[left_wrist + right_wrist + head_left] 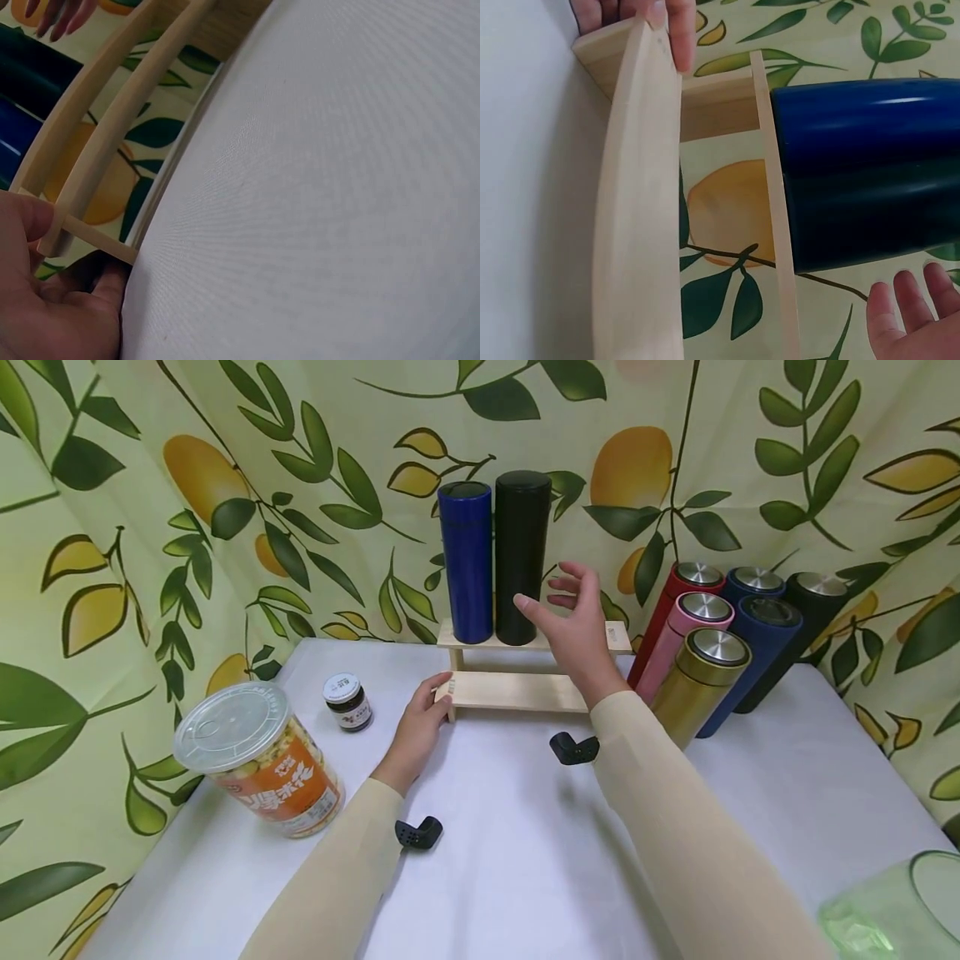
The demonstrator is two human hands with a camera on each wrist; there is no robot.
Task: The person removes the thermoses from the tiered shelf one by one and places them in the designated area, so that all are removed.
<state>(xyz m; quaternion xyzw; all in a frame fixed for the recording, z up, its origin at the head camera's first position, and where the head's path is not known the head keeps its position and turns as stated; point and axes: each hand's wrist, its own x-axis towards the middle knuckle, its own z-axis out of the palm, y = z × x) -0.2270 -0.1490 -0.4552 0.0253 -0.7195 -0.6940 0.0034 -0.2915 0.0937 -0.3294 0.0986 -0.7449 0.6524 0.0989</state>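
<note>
A two-tier wooden rack (pixel 517 691) stands on the white table against the curtain. On its upper tier a blue thermos (pixel 467 564) and a black thermos (pixel 519 543) stand upright side by side. My left hand (pixel 416 727) grips the left end of the lower tier, thumb on top, as the left wrist view also shows. Just right of the black thermos is my right hand (pixel 573 627), fingers spread and bent a little, holding nothing. In the right wrist view its fingers (pixel 911 300) are apart from the black thermos (pixel 840 217).
Right of the rack several thermoses stand together, among them a red one (pixel 667 610), a pink one (pixel 693 627) and a gold one (pixel 701 685). On the left are a small dark jar (pixel 348 703) and a tub of snacks (pixel 273 768). A green transparent container (pixel 885 910) sits front right.
</note>
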